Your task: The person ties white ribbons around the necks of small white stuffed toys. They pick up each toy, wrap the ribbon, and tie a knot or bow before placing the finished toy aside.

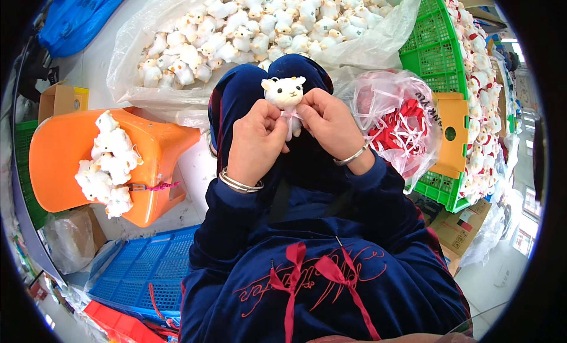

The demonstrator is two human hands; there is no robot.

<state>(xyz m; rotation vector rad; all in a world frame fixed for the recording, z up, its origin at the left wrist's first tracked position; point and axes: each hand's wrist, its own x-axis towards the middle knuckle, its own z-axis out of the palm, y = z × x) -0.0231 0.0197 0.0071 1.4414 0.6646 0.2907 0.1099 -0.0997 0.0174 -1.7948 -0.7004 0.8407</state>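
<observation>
Between my two hands, above my knees, a small white plush sheep (284, 93) stands upright with its face up. A thin pale pink ribbon (291, 114) runs across its neck. My left hand (255, 136) pinches the ribbon's left side at the neck, thumb and fingers closed. On the other side, my right hand (332, 123) pinches the ribbon too, its fingertips against the toy. The toy's lower body is partly hidden by my fingers.
A big clear plastic sheet (133, 53) holds a heap of white plush toys (236, 33) ahead. On the left, several toys (109, 166) lie on an orange chair (56, 160). To the right are a bag of red and white ribbons (404, 127) and a green crate (428, 33). A blue crate (142, 272) stands lower left.
</observation>
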